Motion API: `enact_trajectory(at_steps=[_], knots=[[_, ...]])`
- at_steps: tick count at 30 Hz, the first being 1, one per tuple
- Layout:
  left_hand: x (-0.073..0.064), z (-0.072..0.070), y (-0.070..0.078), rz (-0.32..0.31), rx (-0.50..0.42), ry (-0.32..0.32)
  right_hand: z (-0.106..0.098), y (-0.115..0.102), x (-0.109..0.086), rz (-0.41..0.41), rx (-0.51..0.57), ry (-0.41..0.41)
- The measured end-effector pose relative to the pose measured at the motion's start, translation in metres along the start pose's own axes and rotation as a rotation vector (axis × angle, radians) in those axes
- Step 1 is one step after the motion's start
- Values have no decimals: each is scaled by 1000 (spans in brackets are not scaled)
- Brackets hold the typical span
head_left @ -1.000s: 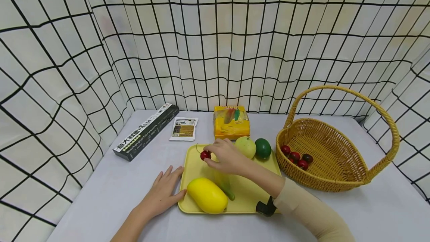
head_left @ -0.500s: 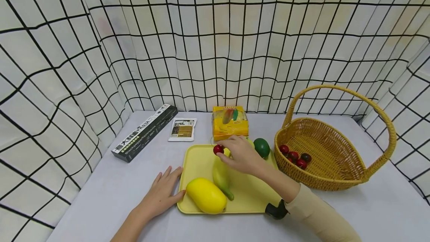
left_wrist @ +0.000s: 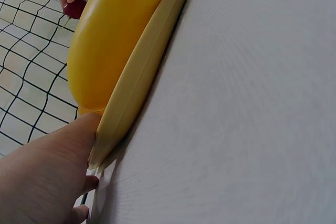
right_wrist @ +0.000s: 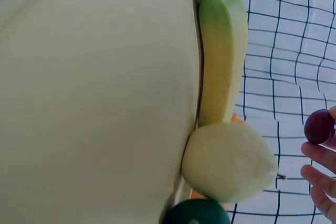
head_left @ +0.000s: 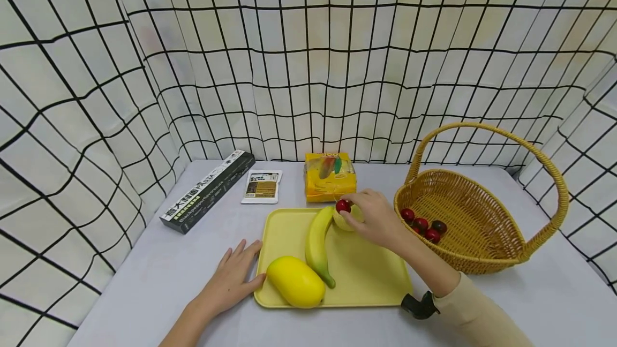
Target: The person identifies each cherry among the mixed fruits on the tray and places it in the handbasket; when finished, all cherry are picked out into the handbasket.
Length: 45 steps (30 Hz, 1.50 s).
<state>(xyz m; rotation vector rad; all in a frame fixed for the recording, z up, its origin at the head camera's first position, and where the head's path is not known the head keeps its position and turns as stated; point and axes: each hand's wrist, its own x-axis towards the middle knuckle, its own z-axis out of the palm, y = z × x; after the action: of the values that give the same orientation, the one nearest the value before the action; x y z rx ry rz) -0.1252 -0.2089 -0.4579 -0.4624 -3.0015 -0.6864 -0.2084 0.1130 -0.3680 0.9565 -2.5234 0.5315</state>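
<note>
My right hand [head_left: 378,218] pinches a dark red cherry [head_left: 343,205] between thumb and fingers. It holds the cherry above a pale green round fruit [right_wrist: 228,161] on the yellow tray [head_left: 371,283]. A banana [head_left: 317,245] lies lengthwise near the tray's middle, and a large yellow mango [head_left: 296,281] sits at its front left corner. My left hand [head_left: 236,272] rests at the tray's left edge with fingers spread, the thumb touching the rim. A dark green fruit [right_wrist: 197,213] shows beside the pale one in the right wrist view; in the head view my right hand hides it.
A wicker basket [head_left: 458,258] with a tall handle stands right of the tray, with several cherries [head_left: 420,224] inside. Behind the tray lie a black pasta box [head_left: 209,191], a small sachet [head_left: 262,186] and a yellow packet [head_left: 330,178]. Black-gridded white cloth walls surround the table.
My right hand has carried the cherry rightward from above the tray's far left, uncovering the banana and covering the dark green fruit. The left hand stays at the tray edge.
</note>
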Motion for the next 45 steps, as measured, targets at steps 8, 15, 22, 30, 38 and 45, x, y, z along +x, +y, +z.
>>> enact_trajectory(at_steps=[8,15,22,30,38,45], knots=[[0,0,0,-14,-11,-6,-16,20,-17,100,33,35],[0,0,0,-5,-4,4,-28,42,-37,183,7,55],[0,0,0,14,3,17,-37,64,-56,263,7,67],[0,-1,0,10,3,-3,-42,85,-81,359,-23,49],[0,-1,1,12,12,-4,-51,102,-103,458,-55,-28],[-1,0,0,22,13,19,-60,112,-112,517,-49,-114]])
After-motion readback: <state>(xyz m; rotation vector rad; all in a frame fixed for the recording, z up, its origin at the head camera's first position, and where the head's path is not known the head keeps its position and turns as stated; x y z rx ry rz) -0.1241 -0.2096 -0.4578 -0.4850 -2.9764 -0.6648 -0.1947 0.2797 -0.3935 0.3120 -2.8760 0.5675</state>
